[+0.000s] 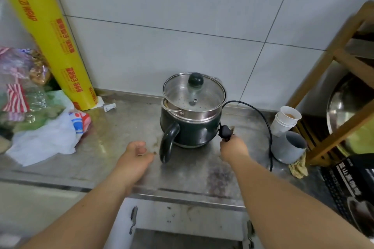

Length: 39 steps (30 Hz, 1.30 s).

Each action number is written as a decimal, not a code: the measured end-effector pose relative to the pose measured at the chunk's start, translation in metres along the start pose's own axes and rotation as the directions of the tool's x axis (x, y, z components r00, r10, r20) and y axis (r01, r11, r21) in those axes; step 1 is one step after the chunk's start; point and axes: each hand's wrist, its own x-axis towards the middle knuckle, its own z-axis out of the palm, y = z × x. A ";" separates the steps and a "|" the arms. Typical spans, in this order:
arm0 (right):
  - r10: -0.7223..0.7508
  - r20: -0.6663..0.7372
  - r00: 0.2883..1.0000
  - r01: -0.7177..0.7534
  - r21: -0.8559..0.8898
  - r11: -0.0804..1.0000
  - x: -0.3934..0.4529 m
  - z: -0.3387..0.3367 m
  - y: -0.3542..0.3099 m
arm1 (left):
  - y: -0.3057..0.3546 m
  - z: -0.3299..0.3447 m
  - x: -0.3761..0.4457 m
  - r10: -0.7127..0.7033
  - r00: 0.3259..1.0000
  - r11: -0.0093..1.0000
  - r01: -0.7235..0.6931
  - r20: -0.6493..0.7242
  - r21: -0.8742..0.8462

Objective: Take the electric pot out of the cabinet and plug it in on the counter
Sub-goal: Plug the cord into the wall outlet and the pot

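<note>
The dark green electric pot (190,129) stands upright on the steel counter (125,127), near the tiled wall. A steel steamer insert and a glass lid (193,92) with a dark knob sit on top. Its curved black handle (169,143) points toward me. My right hand (233,147) grips the black plug (225,132) just right of the pot's base. The black cord (263,119) loops from the pot's right side around to the counter's front. My left hand (135,154) hovers left of the handle, fingers loosely curled, holding nothing.
A tall yellow cling-wrap roll (50,34) leans on the wall at left, above plastic bags (44,135). Stacked paper cups (285,119) and a grey cup (289,146) stand right of the pot, beside a wooden rack (344,79). A black box (352,190) lies at the right. The cabinet opening (186,238) is below.
</note>
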 end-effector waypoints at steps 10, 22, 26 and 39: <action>0.042 -0.024 0.999 -0.044 -0.063 0.997 0.001 0.011 -0.002 | -0.010 -0.011 0.010 -0.014 0.998 0.997 0.009 0.067 0.080; 0.088 -0.198 0.976 -0.001 0.403 0.915 -0.013 -0.011 -0.006 | 0.033 0.004 0.004 0.298 0.953 0.935 -0.281 -0.051 0.217; 0.060 -0.308 0.949 0.087 0.442 0.893 -0.023 -0.038 -0.007 | 0.052 0.018 -0.015 0.476 0.880 0.858 -0.462 -0.010 0.226; 0.104 -0.184 0.977 0.074 0.758 0.648 -0.054 -0.098 0.018 | 0.047 0.159 -0.030 0.211 0.654 0.399 -0.736 0.727 0.546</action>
